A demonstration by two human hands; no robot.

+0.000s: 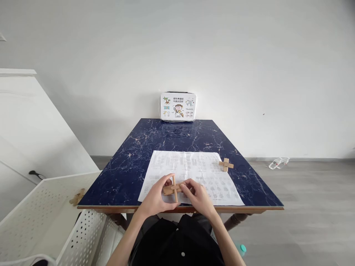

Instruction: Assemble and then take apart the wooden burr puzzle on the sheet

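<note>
Left fingers (pixel 163 180) curved wide, right fingers (pixel 196 187) pinched

You're in what looks like a room in a home. Your table (pixel 122 162): blue, marble-patterned, on turned wooden legs (pixel 237 221). Plain pale wall (pixel 244 70) ahead of you; grey plank-look floor (pixel 299 207) underneath. Cartoon-printed white case (pixel 170 113) at the table's far edge; white perforated basket (pixel 83 231) to your left.

– How does the wooden assembly (pixel 175 187) look?
– From my remote seat, I see a pale, broad bar (pixel 168 190) lying sideways, with a thin stick (pixel 176 197) crossing it.
– Where?
– Over the white sheet (pixel 191 166), held between left hand (pixel 155 196) and right hand (pixel 199 195)
</note>
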